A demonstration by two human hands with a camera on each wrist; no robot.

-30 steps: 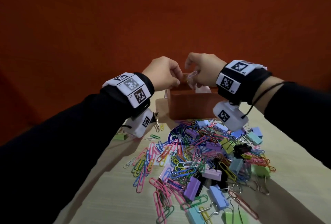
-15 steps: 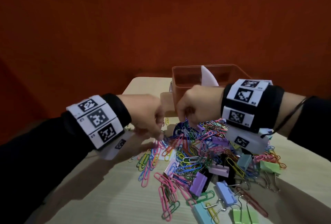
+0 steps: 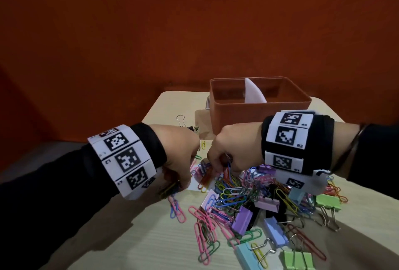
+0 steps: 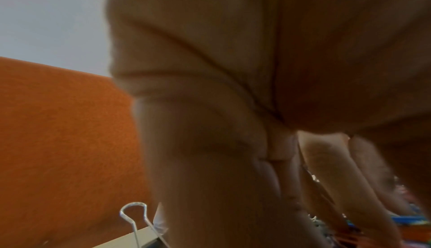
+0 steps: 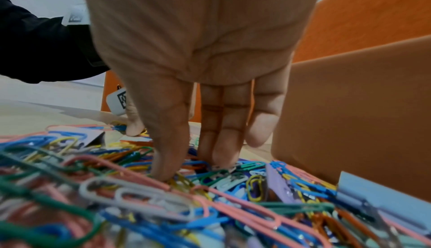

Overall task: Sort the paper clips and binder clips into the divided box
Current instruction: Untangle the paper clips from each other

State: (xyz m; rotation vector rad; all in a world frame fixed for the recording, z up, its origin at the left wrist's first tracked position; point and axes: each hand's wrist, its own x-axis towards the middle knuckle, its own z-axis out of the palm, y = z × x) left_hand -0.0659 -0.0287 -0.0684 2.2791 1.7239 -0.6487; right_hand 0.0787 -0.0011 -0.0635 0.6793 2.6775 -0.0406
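Head view: both hands dropped from divided box (image 3: 259,116) to paper clips (image 3: 228,192); right hand (image 3: 233,148) fingers straight, touching clips; left hand (image 3: 179,151) grip unclear. Next pickup starting.

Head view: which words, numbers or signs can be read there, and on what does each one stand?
"R3": beside the top square marker on the right wristband.
"R2": beside the middle square marker on the same band.
The label by its lowest marker: too blurred to read.
The small labels on the left wristband: too blurred to read.
The square patterns themselves are codes, not text.
On the divided box: no text is visible.
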